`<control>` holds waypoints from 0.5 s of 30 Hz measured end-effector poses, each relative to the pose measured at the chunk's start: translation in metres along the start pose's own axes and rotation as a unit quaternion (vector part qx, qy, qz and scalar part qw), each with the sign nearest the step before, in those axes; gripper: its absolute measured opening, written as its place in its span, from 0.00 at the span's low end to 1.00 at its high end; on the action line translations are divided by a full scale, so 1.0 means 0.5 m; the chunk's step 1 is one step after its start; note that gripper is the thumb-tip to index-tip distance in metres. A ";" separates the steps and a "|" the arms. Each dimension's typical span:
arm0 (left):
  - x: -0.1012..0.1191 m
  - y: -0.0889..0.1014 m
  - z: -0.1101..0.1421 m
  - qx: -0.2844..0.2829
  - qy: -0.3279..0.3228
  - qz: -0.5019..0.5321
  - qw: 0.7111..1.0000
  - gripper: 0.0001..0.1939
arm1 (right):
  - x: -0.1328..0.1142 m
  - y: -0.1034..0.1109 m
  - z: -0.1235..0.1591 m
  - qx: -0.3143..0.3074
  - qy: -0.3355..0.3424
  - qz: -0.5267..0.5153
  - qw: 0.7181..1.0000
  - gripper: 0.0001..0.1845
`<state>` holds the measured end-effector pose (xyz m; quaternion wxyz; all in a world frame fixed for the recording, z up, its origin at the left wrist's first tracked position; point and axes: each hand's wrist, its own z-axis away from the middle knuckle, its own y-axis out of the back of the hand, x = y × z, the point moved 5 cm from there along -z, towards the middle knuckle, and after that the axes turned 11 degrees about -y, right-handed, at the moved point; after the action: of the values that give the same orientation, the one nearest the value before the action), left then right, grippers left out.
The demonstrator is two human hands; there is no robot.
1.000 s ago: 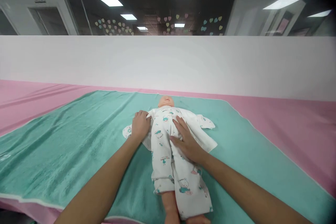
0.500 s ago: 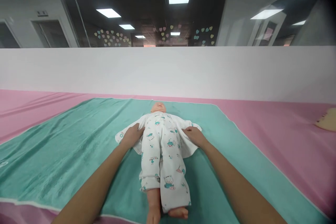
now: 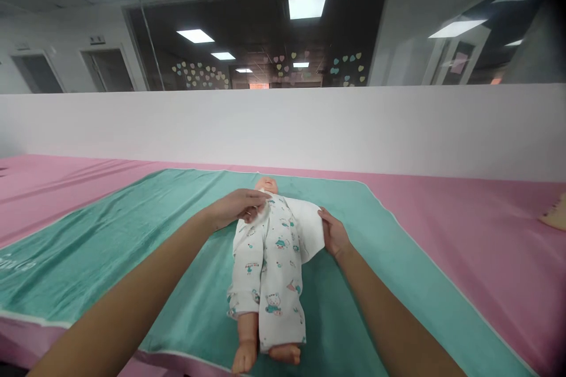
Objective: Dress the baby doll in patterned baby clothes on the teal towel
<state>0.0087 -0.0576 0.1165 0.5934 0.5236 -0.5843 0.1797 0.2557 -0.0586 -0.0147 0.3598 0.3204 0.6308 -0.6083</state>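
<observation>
A baby doll (image 3: 266, 274) in white printed pyjamas lies on its back on a teal towel (image 3: 132, 247), head away from me. My left hand (image 3: 236, 207) is closed on the left flap of the doll's white jacket (image 3: 305, 227) and holds it over the chest, near the doll's chin. My right hand (image 3: 333, 234) pinches the edge of the jacket's right flap, which lies spread on the towel beside the doll. The doll's bare feet point toward me.
The towel lies on a pink sheet (image 3: 464, 230) that covers a long surface, with a white partition (image 3: 354, 129) behind it. A beige object (image 3: 555, 215) sits at the far right edge. Windows with heart stickers are beyond the partition.
My left hand lifted the jacket's left flap from the towel and drew it across the doll's chest. My right hand shifted slightly outward along the right flap.
</observation>
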 end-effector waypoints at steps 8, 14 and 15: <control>-0.151 0.022 -0.039 0.197 -0.066 -0.156 0.966 0.17 | -0.006 -0.033 0.012 0.020 -0.014 -0.016 1.000 0.10; -0.218 -0.026 -0.040 0.117 -0.161 -0.181 0.963 0.20 | 0.017 -0.173 -0.040 -0.037 0.017 -0.011 0.999 0.18; -0.216 -0.030 -0.033 0.106 -0.173 -0.184 0.962 0.20 | 0.018 -0.205 -0.047 -0.054 0.023 -0.004 0.998 0.18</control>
<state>0.0021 -0.0066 0.0191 0.4473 0.7048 -0.5495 0.0353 0.1630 -0.0409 0.0327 0.3596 0.3117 0.6720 -0.5674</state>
